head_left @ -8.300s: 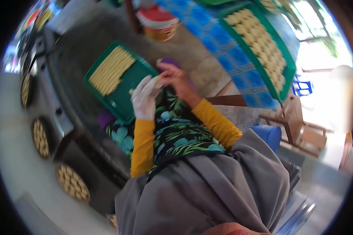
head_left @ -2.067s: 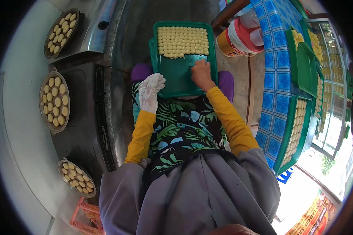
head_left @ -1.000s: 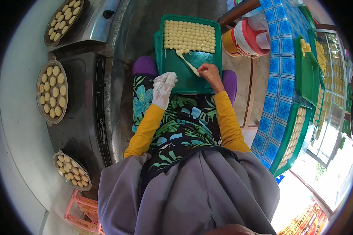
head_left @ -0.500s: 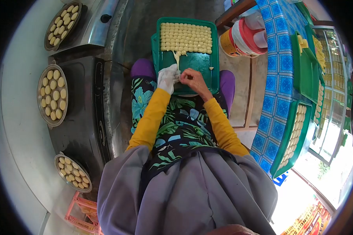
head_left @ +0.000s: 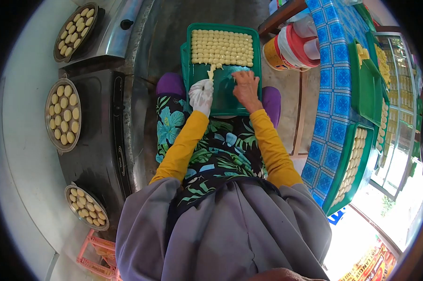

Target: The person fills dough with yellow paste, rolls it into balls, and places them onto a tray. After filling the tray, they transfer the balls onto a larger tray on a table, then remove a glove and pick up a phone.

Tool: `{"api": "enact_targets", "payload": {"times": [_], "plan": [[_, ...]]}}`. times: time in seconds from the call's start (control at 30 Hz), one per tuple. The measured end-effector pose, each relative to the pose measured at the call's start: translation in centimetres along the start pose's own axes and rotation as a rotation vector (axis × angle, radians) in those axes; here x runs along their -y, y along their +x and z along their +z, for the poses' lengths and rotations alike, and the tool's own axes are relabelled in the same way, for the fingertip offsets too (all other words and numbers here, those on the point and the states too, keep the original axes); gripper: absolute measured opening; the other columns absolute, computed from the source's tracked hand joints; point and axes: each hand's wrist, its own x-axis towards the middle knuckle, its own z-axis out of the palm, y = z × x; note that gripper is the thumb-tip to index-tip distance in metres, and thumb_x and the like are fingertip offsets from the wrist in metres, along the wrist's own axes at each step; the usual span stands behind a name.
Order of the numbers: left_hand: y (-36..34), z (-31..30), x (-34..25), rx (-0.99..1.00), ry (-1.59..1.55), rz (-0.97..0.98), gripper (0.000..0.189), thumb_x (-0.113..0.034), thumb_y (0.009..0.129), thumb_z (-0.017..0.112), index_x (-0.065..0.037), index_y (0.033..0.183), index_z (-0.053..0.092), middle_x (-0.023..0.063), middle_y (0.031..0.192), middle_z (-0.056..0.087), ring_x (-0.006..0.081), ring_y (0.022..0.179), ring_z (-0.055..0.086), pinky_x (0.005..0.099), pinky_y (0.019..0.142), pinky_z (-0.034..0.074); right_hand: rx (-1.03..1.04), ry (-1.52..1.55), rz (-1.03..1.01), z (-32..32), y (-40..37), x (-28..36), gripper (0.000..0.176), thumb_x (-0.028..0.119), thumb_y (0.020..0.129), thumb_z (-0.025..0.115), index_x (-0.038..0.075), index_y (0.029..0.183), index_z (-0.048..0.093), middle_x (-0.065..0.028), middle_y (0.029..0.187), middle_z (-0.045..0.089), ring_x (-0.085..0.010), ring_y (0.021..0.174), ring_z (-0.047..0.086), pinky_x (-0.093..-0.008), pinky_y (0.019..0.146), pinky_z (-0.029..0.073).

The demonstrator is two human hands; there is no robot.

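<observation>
My left hand [head_left: 201, 96], in a white glove, is closed around a soft, pale yellow strip of dough [head_left: 211, 74]. The strip sticks out past the fingers towards the near edge of the dough rows. Those rows of small round dough pieces [head_left: 222, 47] fill the far half of a green tray [head_left: 225, 104] on my lap. My bare right hand [head_left: 247, 90] hovers over the bare right part of the tray, palm down. Its fingers are bent and somewhat apart, with no object visible in them; the hand hides the tray surface beneath.
On the left, round pans [head_left: 63, 114] of dough pieces sit on black stoves [head_left: 93, 117]. To the right is a table with blue checked cloth [head_left: 334, 100], bearing green trays [head_left: 349, 168]. A red-lidded bucket [head_left: 291, 47] stands beyond my right knee.
My right hand has moved away from the left, rightward and outward over the tray, and its fingers have spread. The left hand has shifted slightly towards me; the stretched dough strand looks shorter and thicker.
</observation>
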Motion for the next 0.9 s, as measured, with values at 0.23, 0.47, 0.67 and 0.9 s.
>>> {"api": "enact_targets", "payload": {"times": [0.23, 0.47, 0.67, 0.9], "plan": [[-0.8, 0.9, 0.8, 0.036, 0.36, 0.362, 0.025, -0.016, 0.087, 0.06, 0.004, 0.1, 0.069, 0.0106, 0.085, 0.069, 0.0149, 0.073, 0.063, 0.0294, 0.068, 0.049, 0.046, 0.092, 0.302, 5.6, 2.4, 3.6, 0.031, 0.035, 0.075, 0.072, 0.004, 0.07, 0.07, -0.0161, 0.074, 0.063, -0.0338, 0.077, 0.061, -0.0431, 0.067, 0.047], [1.4, -0.2, -1.0, 0.096, -0.377, -0.235, 0.031, -0.029, 0.09, 0.062, 0.001, 0.081, 0.065, 0.0091, 0.075, 0.064, 0.018, 0.065, 0.06, 0.0313, 0.059, 0.049, 0.166, 0.742, 0.494, 5.2, -0.1, 1.8, 0.017, 0.01, 0.07, 0.072, -0.001, 0.082, 0.065, -0.0096, 0.068, 0.062, -0.0153, 0.062, 0.057, -0.0286, 0.058, 0.044], [6.0, 2.1, 0.0, 0.309, -0.428, -0.25, 0.022, -0.011, 0.085, 0.07, 0.005, 0.098, 0.064, 0.0134, 0.085, 0.066, 0.0219, 0.071, 0.063, 0.0316, 0.065, 0.052, 0.251, 0.52, 0.095, 1.8, -2.7, 1.2, 0.017, 0.007, 0.071, 0.072, -0.001, 0.084, 0.065, -0.0062, 0.07, 0.062, -0.0166, 0.064, 0.059, -0.0291, 0.061, 0.046], [1.1, 0.7, -5.2, 0.588, -0.255, -0.377, 0.029, -0.015, 0.082, 0.073, 0.005, 0.101, 0.067, 0.0113, 0.089, 0.068, 0.0203, 0.075, 0.065, 0.0319, 0.067, 0.054, 0.303, 1.201, 0.696, 0.8, -2.9, -0.7, 0.012, 0.008, 0.078, 0.07, 0.002, 0.087, 0.066, -0.003, 0.077, 0.067, -0.0114, 0.066, 0.061, -0.026, 0.06, 0.046]]}}
